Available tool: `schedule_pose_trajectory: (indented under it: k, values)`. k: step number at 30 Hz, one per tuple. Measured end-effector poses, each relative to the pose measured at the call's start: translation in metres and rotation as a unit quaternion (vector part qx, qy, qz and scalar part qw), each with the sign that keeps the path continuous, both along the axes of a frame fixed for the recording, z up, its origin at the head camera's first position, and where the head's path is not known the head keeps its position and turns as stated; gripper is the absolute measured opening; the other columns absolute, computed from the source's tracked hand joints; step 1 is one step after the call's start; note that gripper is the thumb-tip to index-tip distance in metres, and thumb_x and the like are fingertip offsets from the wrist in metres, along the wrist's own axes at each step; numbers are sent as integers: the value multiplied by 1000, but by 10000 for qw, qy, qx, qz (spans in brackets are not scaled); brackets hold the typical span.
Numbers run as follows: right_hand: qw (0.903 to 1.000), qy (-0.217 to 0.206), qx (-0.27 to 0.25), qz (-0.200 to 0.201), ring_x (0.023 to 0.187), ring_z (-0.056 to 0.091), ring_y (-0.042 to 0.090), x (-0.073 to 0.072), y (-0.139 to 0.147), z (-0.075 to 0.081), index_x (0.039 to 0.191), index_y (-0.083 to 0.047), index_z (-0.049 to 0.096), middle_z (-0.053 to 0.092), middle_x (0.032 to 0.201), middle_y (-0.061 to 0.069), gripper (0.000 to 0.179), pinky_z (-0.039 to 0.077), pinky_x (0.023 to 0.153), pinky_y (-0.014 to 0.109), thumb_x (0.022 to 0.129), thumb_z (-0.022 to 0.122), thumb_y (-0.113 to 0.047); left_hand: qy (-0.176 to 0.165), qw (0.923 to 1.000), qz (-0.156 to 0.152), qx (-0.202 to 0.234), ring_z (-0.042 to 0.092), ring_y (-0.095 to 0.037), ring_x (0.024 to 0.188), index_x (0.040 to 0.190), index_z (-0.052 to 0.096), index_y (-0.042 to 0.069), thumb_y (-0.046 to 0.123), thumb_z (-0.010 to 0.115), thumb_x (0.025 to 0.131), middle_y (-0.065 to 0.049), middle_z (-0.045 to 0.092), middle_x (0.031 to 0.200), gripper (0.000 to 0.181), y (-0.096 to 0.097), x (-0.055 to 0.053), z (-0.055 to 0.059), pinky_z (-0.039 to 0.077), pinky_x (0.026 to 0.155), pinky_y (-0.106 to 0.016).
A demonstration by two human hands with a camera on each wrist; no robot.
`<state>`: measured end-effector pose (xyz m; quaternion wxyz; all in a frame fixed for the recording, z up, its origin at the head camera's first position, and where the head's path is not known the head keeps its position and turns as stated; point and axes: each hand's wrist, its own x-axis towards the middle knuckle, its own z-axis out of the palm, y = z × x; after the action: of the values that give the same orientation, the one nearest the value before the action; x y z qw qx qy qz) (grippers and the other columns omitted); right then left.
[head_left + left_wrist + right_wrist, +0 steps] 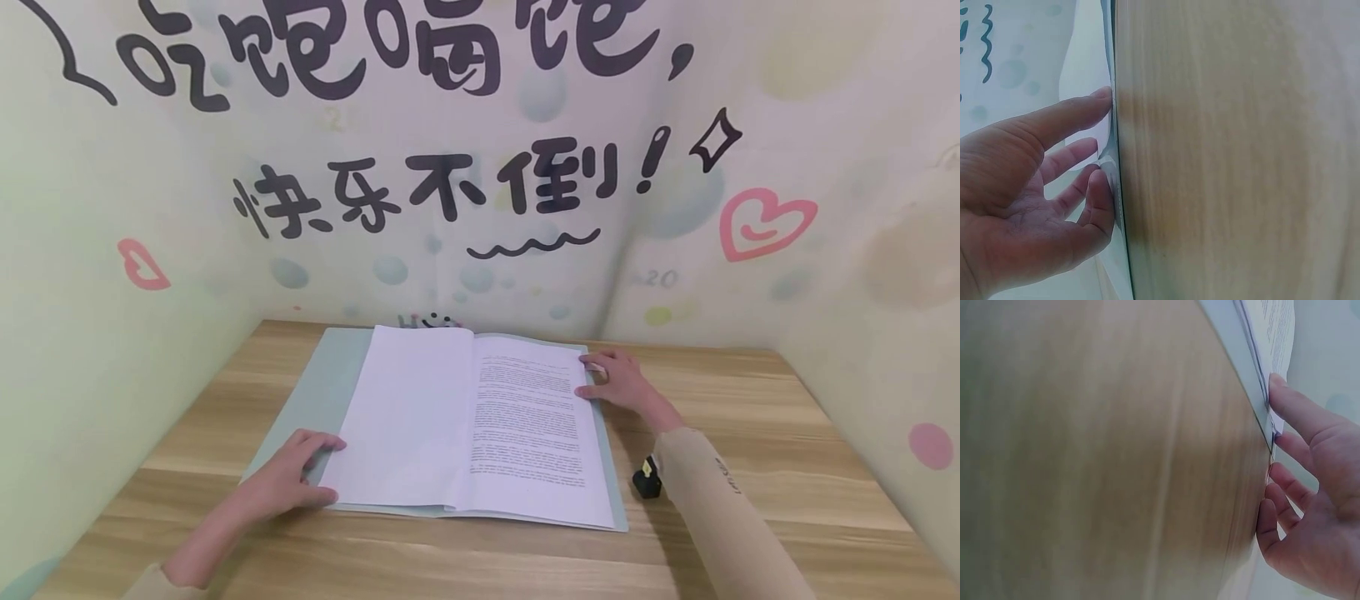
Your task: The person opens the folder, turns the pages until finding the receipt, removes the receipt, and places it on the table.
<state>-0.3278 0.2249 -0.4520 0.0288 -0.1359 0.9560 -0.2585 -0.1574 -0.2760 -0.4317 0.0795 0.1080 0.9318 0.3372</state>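
Observation:
An open pale blue-green folder (330,367) lies on the table with a stack of white paper spread across it. The left page (408,408) is blank, while the right page (528,417) carries printed text. At the lower left edge of the blank page, my left hand (288,475) touches the paper with thumb and fingertips spread apart. My right hand (618,379) is at the upper right edge of the printed page; its thumb (1291,400) touches the sheets' edge and the index finger is by the corner. Its other fingers are loosely bent beside the folder.
A small black object with a yellow patch (647,479) sits on the wood-grain table (720,400) right of the folder, close to the right sleeve (705,492). A wall (360,283) with black lettering rises behind the table, and side walls flank it.

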Motion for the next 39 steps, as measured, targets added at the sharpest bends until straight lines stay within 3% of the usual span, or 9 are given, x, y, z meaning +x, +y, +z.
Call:
schedule_pose_trajectory:
  k: [12, 19, 24, 28, 34, 39]
  values:
    - [9999, 100, -42, -50, 132, 32, 50, 1, -2, 0, 137, -7, 55, 42, 144, 30, 65, 27, 105, 64, 83, 79, -32, 134, 9999, -93, -37, 42, -17, 85, 127, 56, 4, 18, 85, 73, -19, 48, 121, 63, 0, 0, 1, 38, 68, -20]
    - [9999, -11, -111, -121, 127, 39, 46, 1, -5, 3, 135, -5, 55, 50, 135, 27, 64, 30, 104, 64, 81, 80, -28, 131, 9998, -151, 7, 42, -16, 85, 127, 56, 4, 18, 85, 73, -19, 48, 121, 63, -1, 1, 1, 39, 67, -20]
    - [9996, -135, -247, -52, 106, 55, 33, -2, -10, 2, 133, 0, 53, 61, 118, 21, 60, 44, 94, 48, 83, 79, -20, 134, 9997, -187, -3, 43, -16, 85, 127, 55, 3, 18, 85, 73, -19, 48, 122, 63, -1, 0, -1, 39, 68, -20]
    - [9981, -290, -538, -75, 93, 59, 26, -4, -11, 2, 136, 3, 49, 65, 108, 19, 63, 48, 83, 38, 83, 78, -14, 25, 9999, -116, -57, 44, -17, 87, 128, 55, 4, 20, 85, 74, -19, 48, 124, 63, 0, 0, 0, 39, 69, -20]
    - [9965, -164, -803, -134, 91, 58, 26, -4, -11, -3, 141, 1, 44, 63, 106, 18, 69, 48, 78, 32, 82, 79, -12, 44, 9999, -121, -47, 45, -19, 89, 127, 55, 4, 19, 85, 73, -19, 48, 123, 64, -1, 0, -1, 40, 69, -21]
    - [9902, -127, -1371, -221, 96, 59, 27, -2, -7, -2, 143, -6, 44, 60, 110, 16, 69, 49, 78, 29, 83, 77, -8, 41, 9999, -134, 65, 43, -18, 89, 128, 55, 4, 19, 85, 73, -19, 47, 123, 64, 0, 2, 0, 39, 69, -20]
